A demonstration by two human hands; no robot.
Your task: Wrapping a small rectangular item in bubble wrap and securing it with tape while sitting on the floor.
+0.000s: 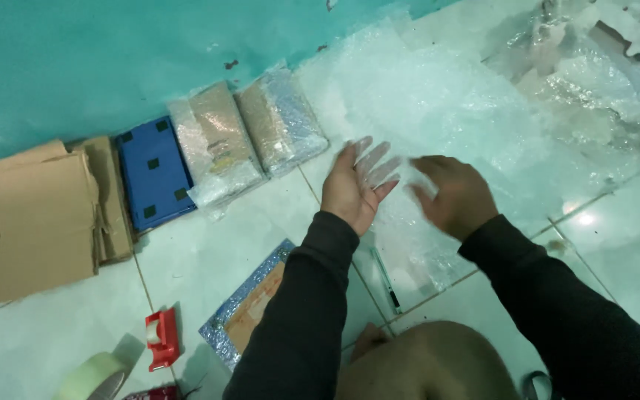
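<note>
Nearest, on the floor (209, 259) by the person's knee, sit a tape roll (94, 376) and a red tape dispenser (162, 338); just beyond them lies a flat parcel (250, 300), partly wrapped in bubble wrap with brown card showing, half hidden under the left sleeve; a pen-like tool (387, 278) lies between the arms. Further out, the left hand (357, 185) is spread wide, palm turned in, fingers on the near edge of the big bubble-wrap sheet (438, 104); the right hand (453, 196) hangs just beside it, loosely curled and blurred, and I cannot tell whether it pinches the sheet or only rests on it; the sheet lies flat on the floor, running off to the wall. Against the wall lean two wrapped packs (246, 137), seemingly done, then a bare blue box (153, 172) and a stack of flat cardboard (38, 215), untouched; so I judge the wrapping part done, with several items left; crumpled wrap (594, 52) lies far right.
</note>
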